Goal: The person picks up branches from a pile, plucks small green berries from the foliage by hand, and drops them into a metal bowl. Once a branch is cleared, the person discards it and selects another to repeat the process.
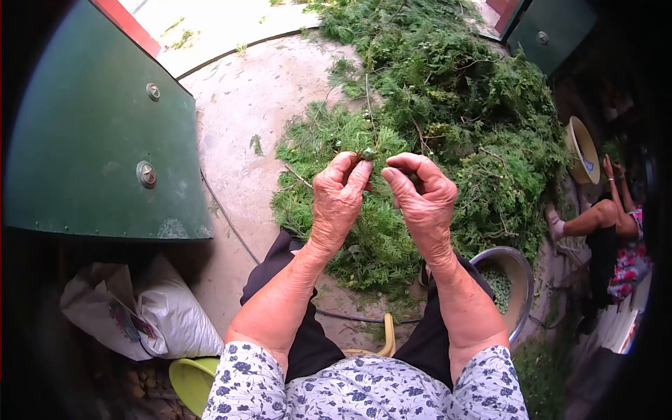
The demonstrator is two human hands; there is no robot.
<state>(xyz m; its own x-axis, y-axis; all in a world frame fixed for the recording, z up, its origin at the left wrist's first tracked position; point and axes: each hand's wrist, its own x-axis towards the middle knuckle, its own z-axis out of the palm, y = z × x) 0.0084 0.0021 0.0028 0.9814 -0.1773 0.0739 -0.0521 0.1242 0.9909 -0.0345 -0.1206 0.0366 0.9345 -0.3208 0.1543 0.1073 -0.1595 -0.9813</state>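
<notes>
My left hand [340, 194] pinches a thin conifer sprig between thumb and forefinger. A small round green cone [368, 153] shows at its fingertips. Just to the right, my right hand [425, 196] is held with its fingers curled and the thumb close to the forefinger. Something dark shows inside its curl, but I cannot make out what it is. Both hands hover over a large heap of green conifer branches [490, 133], apart from each other. Beside my right leg, a metal basin [521, 280] contains many small green cones [497, 285].
A green metal door [91, 140] stands at left, with white sacks [175, 308] below it and a lime-green basin [185, 383]. A cable [227, 217] crosses the concrete floor [238, 105]. At right, another person [605, 217] sits near a yellow basin [581, 150].
</notes>
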